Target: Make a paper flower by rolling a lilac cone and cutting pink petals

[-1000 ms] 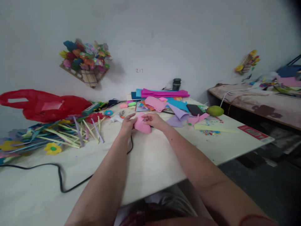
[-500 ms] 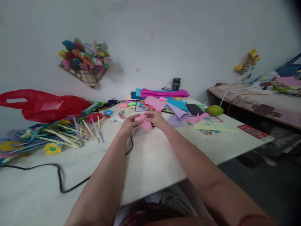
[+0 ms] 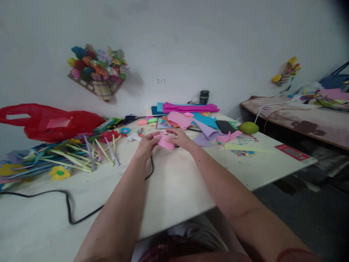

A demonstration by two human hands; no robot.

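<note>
A small pink foam sheet piece [image 3: 166, 142] is held between my two hands above the white table [image 3: 174, 185]. My left hand [image 3: 149, 142] pinches its left edge, thumb in front. On the other edge, the fingers of my right hand [image 3: 178, 138] are closed on the same piece. Just left of my hands lies a white glue gun [image 3: 133, 137], partly hidden, and a black cord [image 3: 152, 169] runs out from beneath my left hand. Behind the hands rests a larger pink sheet [image 3: 178, 119].
Foam flowers and strips [image 3: 73, 156] are heaped at left beside a red plastic bag [image 3: 54, 122]. Coloured sheets [image 3: 191, 107], a lilac sheet [image 3: 205, 130], a black phone [image 3: 225, 126] and a green fruit [image 3: 248, 127] lie at the back and right. A second table [image 3: 300, 116] stands further right.
The pink piece has turned in my fingers and now shows a broader, rounded face toward me. My right-hand fingers have shifted slightly along it; the other things stay put.
</note>
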